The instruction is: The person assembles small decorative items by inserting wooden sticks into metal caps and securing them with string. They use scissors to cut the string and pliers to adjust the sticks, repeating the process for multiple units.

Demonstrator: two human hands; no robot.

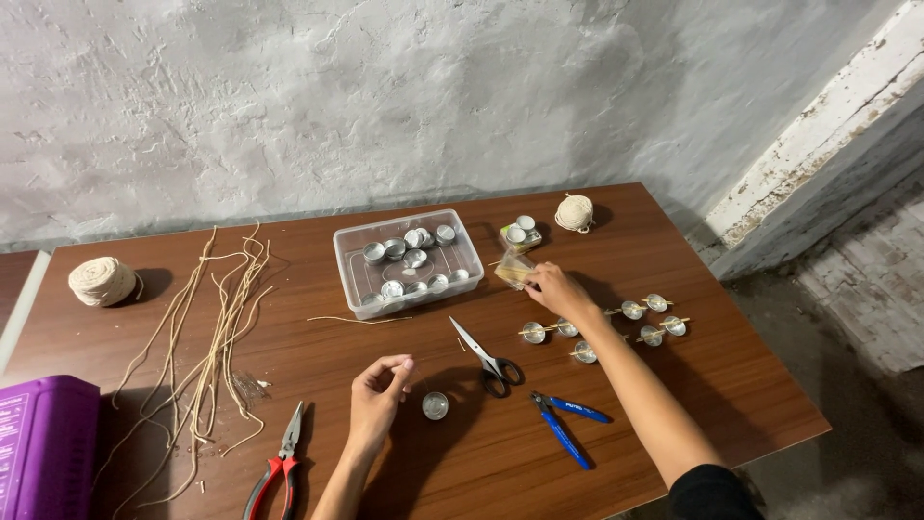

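Rough grey plaster backs a brown wooden worktop (462, 453) strewn with candle-making bits. Near its front edge sits a small metal tealight cup (435, 405), and just left of that cup the left hand (377, 390) hovers with fingers pinched together, seemingly on a thin wick too fine to make out. Behind and right of the cup, the right hand (555, 290) has its fingers closed on a small clear packet (514, 271). Scissors (489, 358) lie just behind the cup, blue cutters (563, 424) to its right, red-handled pliers (276, 467) to its left. Farther back stands a clear plastic box (408, 262) of empty cups; finished cups with sticks (602, 329) lie right. A judgement: the light cup could skid or tip if nudged, and the outstretched forearm might sweep the finished cups.
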